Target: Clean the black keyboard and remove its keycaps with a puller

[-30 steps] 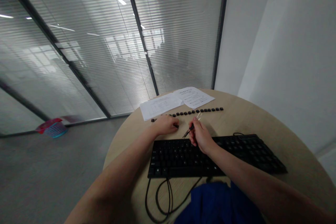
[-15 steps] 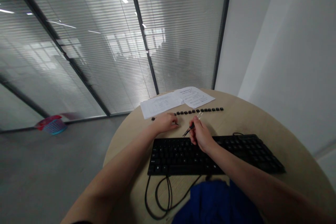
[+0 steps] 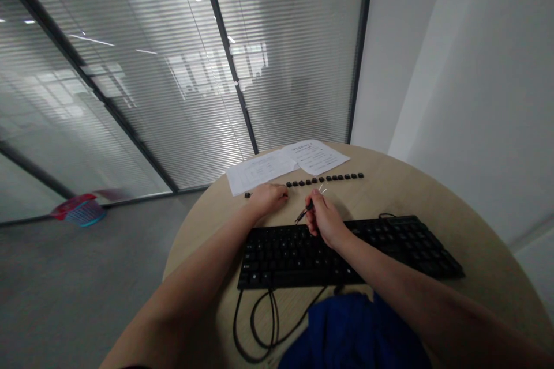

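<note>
A black keyboard (image 3: 294,256) lies on the round wooden table (image 3: 437,193). Beyond it runs a row of several small black keycaps (image 3: 328,178), with one more keycap (image 3: 247,195) left of my left wrist. My left hand (image 3: 270,198) rests at the left end of the row, fingers curled together; what they hold, if anything, is too small to name. In my right hand (image 3: 322,216) is a thin dark puller tool (image 3: 304,213) with wire prongs, its dark end pointing down-left over the keyboard's back edge.
Two overlapping printed sheets (image 3: 262,170) lie at the table's far edge. The keyboard's cable (image 3: 253,323) loops in front, beside blue cloth (image 3: 346,328). A red and blue basket (image 3: 84,211) stands on the floor at left, by the glass partition.
The fingers of my left hand have drawn in and moved closer to the row of keycaps. My right hand keeps the tool over the keyboard. The whole view has shifted slightly.
</note>
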`<move>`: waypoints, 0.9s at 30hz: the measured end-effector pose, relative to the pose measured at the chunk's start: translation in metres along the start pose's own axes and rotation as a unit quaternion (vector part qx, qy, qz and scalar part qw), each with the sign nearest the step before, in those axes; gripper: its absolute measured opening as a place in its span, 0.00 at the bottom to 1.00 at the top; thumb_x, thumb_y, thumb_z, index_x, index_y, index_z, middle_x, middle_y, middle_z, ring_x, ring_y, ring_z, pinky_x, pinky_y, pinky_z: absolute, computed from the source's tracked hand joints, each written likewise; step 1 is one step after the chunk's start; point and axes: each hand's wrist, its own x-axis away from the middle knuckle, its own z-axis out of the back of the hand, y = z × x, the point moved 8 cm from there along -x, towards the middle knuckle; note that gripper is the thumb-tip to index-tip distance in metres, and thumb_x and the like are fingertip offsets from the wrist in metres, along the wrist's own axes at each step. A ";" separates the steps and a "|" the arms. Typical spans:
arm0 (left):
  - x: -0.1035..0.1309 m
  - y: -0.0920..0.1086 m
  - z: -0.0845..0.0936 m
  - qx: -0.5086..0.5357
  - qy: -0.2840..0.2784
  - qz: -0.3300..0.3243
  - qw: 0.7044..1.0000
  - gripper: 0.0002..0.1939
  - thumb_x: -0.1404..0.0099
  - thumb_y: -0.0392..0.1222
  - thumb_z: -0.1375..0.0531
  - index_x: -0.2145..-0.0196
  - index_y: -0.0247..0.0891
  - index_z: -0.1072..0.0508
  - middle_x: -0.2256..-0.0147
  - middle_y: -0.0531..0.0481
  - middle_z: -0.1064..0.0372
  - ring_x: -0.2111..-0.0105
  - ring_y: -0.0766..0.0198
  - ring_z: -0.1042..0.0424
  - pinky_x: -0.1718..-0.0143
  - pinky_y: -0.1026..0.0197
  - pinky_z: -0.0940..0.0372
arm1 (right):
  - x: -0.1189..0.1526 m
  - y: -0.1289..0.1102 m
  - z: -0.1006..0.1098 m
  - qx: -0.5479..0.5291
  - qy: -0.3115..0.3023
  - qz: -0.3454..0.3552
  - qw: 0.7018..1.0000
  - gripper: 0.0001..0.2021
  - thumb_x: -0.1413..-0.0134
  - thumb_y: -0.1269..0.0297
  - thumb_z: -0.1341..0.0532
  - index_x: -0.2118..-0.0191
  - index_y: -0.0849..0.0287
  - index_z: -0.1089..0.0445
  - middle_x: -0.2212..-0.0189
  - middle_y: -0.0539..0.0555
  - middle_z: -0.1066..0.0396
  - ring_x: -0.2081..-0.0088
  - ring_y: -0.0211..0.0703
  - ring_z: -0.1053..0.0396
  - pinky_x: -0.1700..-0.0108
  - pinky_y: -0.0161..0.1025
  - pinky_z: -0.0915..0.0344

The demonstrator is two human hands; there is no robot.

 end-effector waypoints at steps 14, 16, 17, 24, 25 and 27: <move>-0.002 -0.017 -0.001 -0.006 0.020 0.059 0.998 0.12 0.33 0.46 0.41 0.56 0.44 0.20 0.55 0.46 0.25 0.58 0.56 0.26 0.63 0.60 0.35 | 0.000 0.001 0.001 0.006 0.003 -0.001 1.000 0.26 0.44 0.33 0.46 0.68 0.54 0.40 0.88 0.40 0.43 0.89 0.33 0.46 0.90 0.29 0.50; -0.002 -0.018 -0.001 -0.007 0.018 0.065 0.998 0.11 0.33 0.46 0.41 0.58 0.44 0.19 0.56 0.47 0.26 0.59 0.57 0.26 0.64 0.60 0.36 | 0.000 0.001 0.001 0.004 0.005 -0.002 1.000 0.26 0.44 0.32 0.46 0.67 0.54 0.40 0.88 0.40 0.43 0.89 0.33 0.46 0.90 0.29 0.50; -0.003 -0.018 -0.001 -0.008 0.018 0.067 0.998 0.11 0.33 0.46 0.41 0.59 0.44 0.19 0.57 0.47 0.26 0.59 0.58 0.26 0.64 0.61 0.36 | 0.000 0.001 0.001 0.003 0.006 -0.002 1.000 0.26 0.44 0.32 0.46 0.67 0.54 0.40 0.88 0.40 0.43 0.89 0.33 0.45 0.90 0.29 0.50; -0.002 -0.017 0.004 -0.003 0.028 0.066 0.997 0.12 0.33 0.47 0.40 0.55 0.44 0.20 0.55 0.46 0.27 0.58 0.56 0.26 0.64 0.60 0.37 | 0.001 0.000 0.002 0.007 0.007 -0.005 1.000 0.26 0.44 0.32 0.46 0.67 0.54 0.40 0.88 0.40 0.43 0.89 0.33 0.45 0.90 0.28 0.51; 0.000 -0.018 0.006 -0.002 0.031 0.065 0.997 0.12 0.32 0.47 0.40 0.55 0.44 0.20 0.55 0.47 0.26 0.58 0.56 0.26 0.65 0.60 0.37 | 0.001 0.000 0.002 0.007 0.007 -0.005 1.000 0.26 0.45 0.32 0.46 0.68 0.54 0.40 0.88 0.40 0.43 0.89 0.33 0.46 0.90 0.28 0.51; 0.005 -0.019 0.013 0.001 0.038 0.068 0.997 0.13 0.31 0.48 0.41 0.55 0.44 0.20 0.55 0.47 0.26 0.59 0.56 0.26 0.65 0.60 0.37 | 0.001 0.000 0.002 0.003 0.008 -0.004 1.000 0.27 0.45 0.32 0.45 0.67 0.54 0.40 0.87 0.40 0.43 0.89 0.33 0.46 0.90 0.28 0.51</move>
